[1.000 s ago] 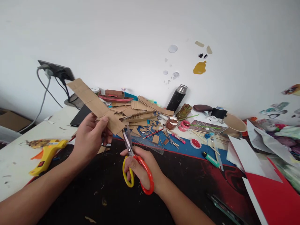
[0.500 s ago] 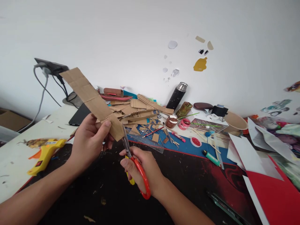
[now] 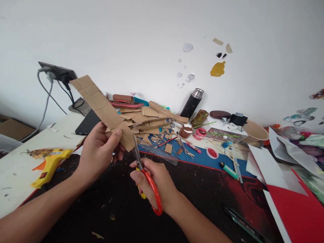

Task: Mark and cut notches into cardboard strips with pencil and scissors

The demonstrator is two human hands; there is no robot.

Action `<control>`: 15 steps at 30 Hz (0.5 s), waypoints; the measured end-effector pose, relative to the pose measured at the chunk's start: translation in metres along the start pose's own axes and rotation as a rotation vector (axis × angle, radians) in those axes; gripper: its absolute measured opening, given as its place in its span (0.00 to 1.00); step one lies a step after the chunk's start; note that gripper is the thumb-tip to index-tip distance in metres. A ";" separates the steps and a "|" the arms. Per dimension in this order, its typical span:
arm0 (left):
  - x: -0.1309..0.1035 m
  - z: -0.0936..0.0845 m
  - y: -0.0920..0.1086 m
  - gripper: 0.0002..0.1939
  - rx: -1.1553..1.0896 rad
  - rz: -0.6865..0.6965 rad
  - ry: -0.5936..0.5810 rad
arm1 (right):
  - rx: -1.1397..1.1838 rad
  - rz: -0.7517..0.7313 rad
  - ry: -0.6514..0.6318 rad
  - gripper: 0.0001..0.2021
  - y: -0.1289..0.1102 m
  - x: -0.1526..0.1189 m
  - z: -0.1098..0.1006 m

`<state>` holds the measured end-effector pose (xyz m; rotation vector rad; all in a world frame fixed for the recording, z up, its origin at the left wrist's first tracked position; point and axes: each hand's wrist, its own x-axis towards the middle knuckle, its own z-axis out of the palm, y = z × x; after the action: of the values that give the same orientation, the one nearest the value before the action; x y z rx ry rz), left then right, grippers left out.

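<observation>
My left hand (image 3: 101, 150) pinches a long strip of brown cardboard (image 3: 101, 108) near its lower end, thumb on top and fingers behind. The strip slants up to the left, above the dark desk mat (image 3: 121, 209). In my right hand (image 3: 154, 180) is a pair of scissors (image 3: 156, 199) with red and yellow handles, the fingers wrapped round them. The scissor blades point upward and meet the strip's lower right edge. How far they cut into the cardboard I cannot tell.
A yellow glue gun (image 3: 49, 168) lies at the left. Behind my hands are piled cardboard scraps (image 3: 152, 116), a black thermos (image 3: 192, 103) and paint jars (image 3: 186, 131). A green utility knife (image 3: 229, 171) lies on the right, near red and white sheets (image 3: 293, 206).
The cardboard strip has shifted slightly right and down at its upper end. Both hands keep their holds, and the scissors stay at the strip's lower edge. The view has moved a little.
</observation>
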<state>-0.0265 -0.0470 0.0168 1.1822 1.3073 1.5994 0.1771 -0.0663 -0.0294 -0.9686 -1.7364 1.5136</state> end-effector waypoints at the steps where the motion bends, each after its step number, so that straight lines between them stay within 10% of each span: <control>1: 0.000 0.000 0.000 0.24 0.002 -0.001 -0.006 | -0.007 0.002 -0.001 0.24 0.000 0.000 0.000; 15: 0.000 0.000 -0.003 0.25 -0.002 -0.021 -0.011 | 0.282 0.144 -0.104 0.34 0.002 0.004 0.004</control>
<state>-0.0261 -0.0464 0.0142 1.1709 1.3065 1.5764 0.1718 -0.0646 -0.0320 -0.8974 -1.4942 1.8724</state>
